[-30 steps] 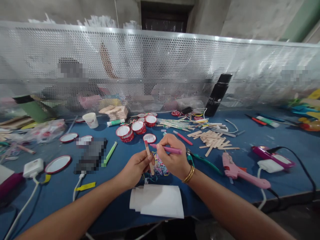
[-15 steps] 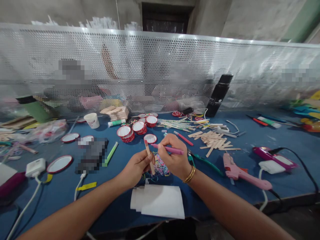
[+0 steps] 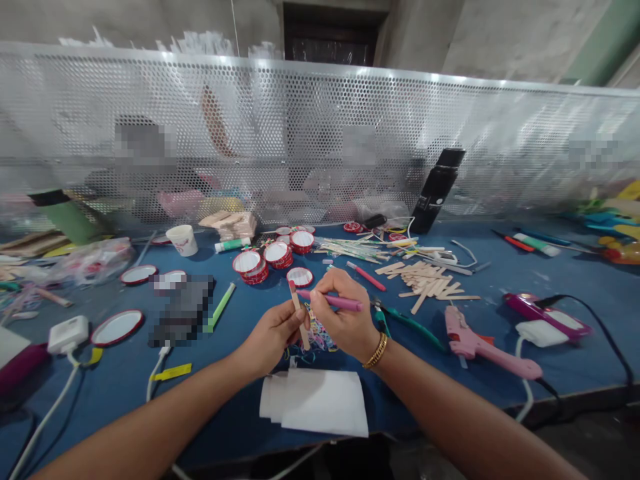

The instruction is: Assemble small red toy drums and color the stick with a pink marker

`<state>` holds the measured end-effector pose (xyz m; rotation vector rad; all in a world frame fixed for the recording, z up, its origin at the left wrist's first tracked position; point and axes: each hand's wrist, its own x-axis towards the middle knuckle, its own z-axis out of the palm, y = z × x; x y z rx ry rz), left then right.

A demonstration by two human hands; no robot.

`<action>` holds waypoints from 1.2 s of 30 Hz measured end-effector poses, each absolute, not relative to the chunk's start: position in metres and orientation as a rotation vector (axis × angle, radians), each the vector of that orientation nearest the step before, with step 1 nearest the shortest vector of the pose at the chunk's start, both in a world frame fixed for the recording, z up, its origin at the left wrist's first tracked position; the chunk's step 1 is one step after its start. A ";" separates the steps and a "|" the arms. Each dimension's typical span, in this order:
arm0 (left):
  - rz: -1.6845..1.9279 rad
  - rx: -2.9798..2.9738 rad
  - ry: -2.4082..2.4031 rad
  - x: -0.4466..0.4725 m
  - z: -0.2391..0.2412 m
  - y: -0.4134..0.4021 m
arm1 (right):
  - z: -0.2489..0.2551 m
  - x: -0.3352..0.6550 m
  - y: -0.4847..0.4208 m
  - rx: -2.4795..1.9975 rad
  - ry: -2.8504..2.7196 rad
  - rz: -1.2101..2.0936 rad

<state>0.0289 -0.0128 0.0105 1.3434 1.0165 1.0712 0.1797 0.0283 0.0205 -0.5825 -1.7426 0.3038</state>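
Observation:
My left hand [image 3: 273,333] pinches a wooden craft stick [image 3: 299,320] whose upper end is coloured red. In my right hand [image 3: 345,313] is a pink marker [image 3: 336,302], its tip close to the stick just below the red part; whether it touches I cannot tell. Behind and below the hands lies a tangle of multicoloured threads [image 3: 320,333], partly hidden by my fingers. Folded white paper [image 3: 323,403] rests on the blue table [image 3: 225,413] in front of me. A gold bracelet circles my right wrist.
Loose craft sticks [image 3: 434,281] lie right of centre, near green-handled pliers [image 3: 413,327] and a pink glue gun [image 3: 487,350]. Small red-rimmed drums [image 3: 250,265], a paper cup [image 3: 182,240] and a phone [image 3: 184,308] are to the left. A perforated metal screen [image 3: 320,133] stands behind.
The marker in my right hand has shifted slightly left and down along the stick, from near its red end to a little below it. My left hand stays nearly still.

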 end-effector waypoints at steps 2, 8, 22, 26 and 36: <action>1.068 1.343 1.014 0.029 0.010 -0.013 | 0.020 0.179 0.028 -0.588 -1.762 0.296; 1.078 1.342 1.002 0.030 0.013 -0.014 | 0.020 0.181 0.032 -0.654 -1.739 0.239; 1.069 1.341 0.984 0.030 0.009 -0.012 | 0.022 0.179 0.029 -0.613 -1.757 0.220; 1.067 1.355 0.994 0.028 0.009 -0.011 | 0.022 0.181 0.030 -0.615 -1.730 0.231; 1.046 1.346 0.991 0.028 0.006 -0.010 | 0.020 0.179 0.030 -0.595 -1.769 0.219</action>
